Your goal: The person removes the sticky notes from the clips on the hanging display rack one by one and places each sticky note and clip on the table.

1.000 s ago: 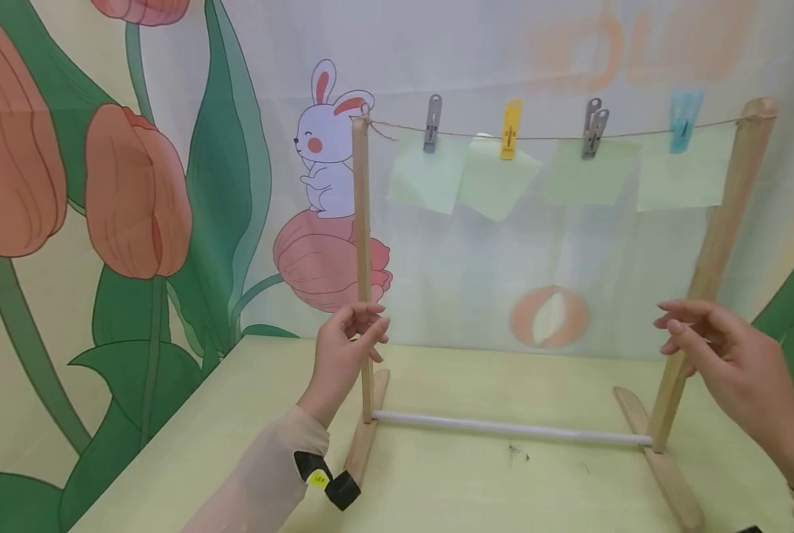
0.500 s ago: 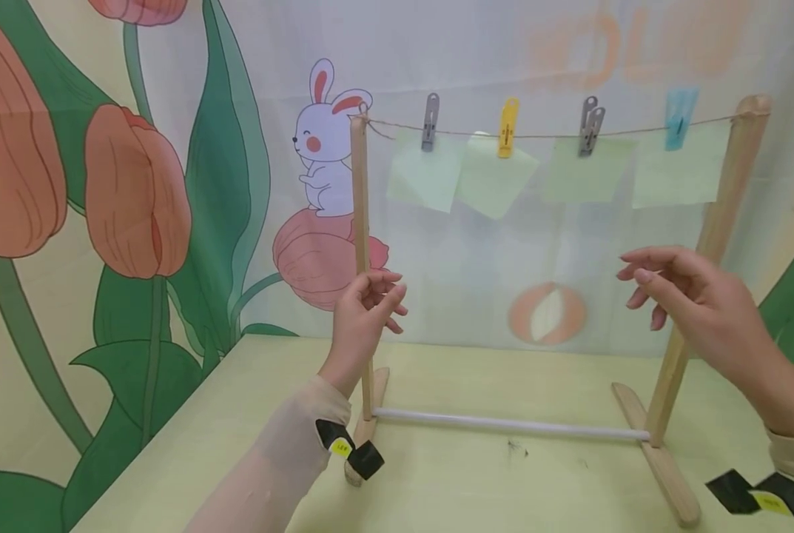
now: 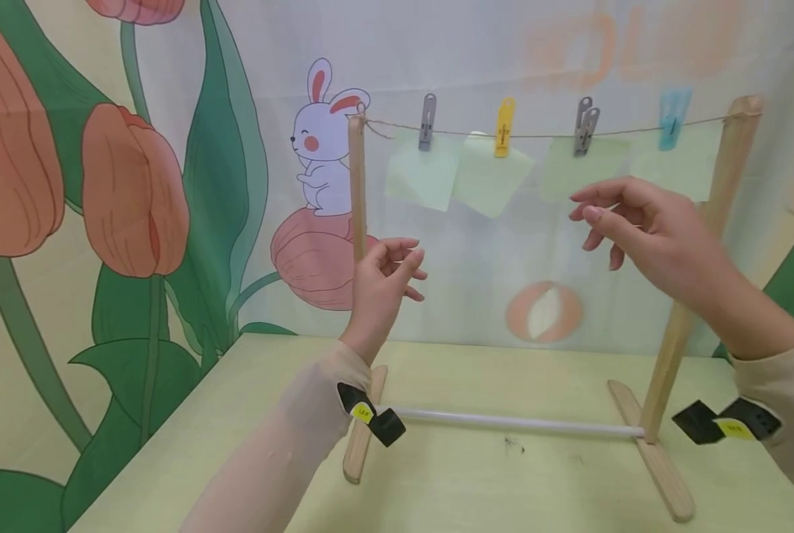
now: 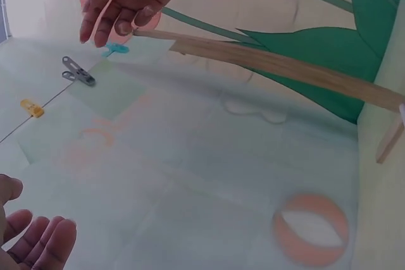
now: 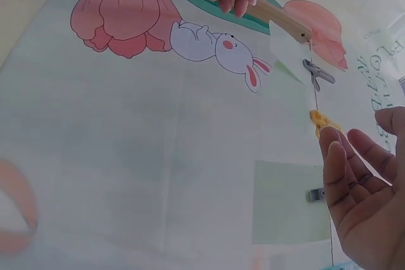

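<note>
Head view: R grip hides btm of far-R note.

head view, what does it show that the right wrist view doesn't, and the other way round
Only the head view shows the white rod near the table, the right wooden post and the black device on the left wrist.

Only the right wrist view shows the green lettering.

Both show the left hand, the right hand, the left wooden post, the yellow clip and the printed rabbit.
</note>
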The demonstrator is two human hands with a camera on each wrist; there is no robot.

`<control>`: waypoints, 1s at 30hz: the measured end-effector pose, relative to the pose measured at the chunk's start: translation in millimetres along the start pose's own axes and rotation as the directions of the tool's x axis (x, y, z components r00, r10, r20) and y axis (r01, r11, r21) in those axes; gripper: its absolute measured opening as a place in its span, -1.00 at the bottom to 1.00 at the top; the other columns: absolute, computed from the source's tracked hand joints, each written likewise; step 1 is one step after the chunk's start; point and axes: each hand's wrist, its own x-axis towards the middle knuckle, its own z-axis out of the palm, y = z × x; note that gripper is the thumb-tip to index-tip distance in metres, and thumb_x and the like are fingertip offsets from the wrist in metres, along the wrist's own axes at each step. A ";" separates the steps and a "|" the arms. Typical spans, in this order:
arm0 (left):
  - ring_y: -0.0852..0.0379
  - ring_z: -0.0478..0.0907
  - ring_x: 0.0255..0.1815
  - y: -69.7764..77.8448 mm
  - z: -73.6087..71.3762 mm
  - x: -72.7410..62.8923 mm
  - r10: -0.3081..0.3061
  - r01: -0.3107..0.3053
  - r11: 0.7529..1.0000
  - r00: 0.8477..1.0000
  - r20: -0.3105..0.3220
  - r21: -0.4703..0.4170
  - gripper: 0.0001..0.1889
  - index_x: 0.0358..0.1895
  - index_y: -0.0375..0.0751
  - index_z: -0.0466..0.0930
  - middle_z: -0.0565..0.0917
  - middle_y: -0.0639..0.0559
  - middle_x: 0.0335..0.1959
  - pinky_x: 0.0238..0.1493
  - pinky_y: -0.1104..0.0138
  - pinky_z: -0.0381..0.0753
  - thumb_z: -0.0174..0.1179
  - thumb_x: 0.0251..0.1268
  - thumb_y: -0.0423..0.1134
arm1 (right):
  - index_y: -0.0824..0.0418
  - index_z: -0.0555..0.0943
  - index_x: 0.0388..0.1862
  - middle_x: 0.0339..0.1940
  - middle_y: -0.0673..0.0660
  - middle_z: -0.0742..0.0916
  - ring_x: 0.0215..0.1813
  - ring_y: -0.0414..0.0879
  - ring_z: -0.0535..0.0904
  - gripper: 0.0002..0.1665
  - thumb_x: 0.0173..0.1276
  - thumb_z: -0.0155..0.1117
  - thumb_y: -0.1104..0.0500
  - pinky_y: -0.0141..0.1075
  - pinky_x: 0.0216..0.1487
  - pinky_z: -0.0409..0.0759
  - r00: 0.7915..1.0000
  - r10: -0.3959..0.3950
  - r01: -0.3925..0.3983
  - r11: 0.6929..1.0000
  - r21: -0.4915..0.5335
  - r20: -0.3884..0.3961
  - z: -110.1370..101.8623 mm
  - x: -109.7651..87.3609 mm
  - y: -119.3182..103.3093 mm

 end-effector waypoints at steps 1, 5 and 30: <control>0.26 0.61 -0.42 1.4 1.6 1.4 0.001 -0.002 1.000 1.000 -0.003 -0.008 -0.71 0.03 -0.30 0.53 0.59 0.06 -0.29 -0.52 0.40 0.67 0.21 0.32 -0.24 | 0.03 0.56 0.08 -0.19 -0.34 0.69 -0.47 -0.25 0.57 -0.74 0.47 0.09 0.17 -0.47 -0.50 0.53 1.000 -0.003 0.003 1.000 0.001 0.004 0.8 4.3 -3.7; 0.25 0.61 -0.42 6.2 8.6 6.4 -0.012 0.011 0.999 1.000 -0.021 -0.043 -0.70 0.05 -0.26 0.52 0.60 -0.06 -0.21 -0.51 0.38 0.68 0.20 0.33 -0.22 | 0.05 0.58 0.06 -0.21 -0.32 0.70 -0.51 -0.23 0.57 -0.75 0.46 0.10 0.13 -0.45 -0.51 0.52 1.000 -0.022 0.021 1.000 0.016 0.018 4.6 20.5 -16.6; 0.24 0.60 -0.53 25.1 28.4 31.2 -0.115 0.091 0.970 0.989 -0.096 -0.226 -0.78 -0.07 -0.21 0.50 0.61 0.02 -0.30 -0.57 0.43 0.64 0.21 0.33 -0.19 | 0.24 0.50 0.23 -0.42 -0.10 0.64 -0.56 -0.16 0.50 -0.48 0.43 0.15 -0.02 -0.49 -0.50 0.49 0.998 -0.029 0.029 1.000 0.000 0.059 29.4 110.5 -69.7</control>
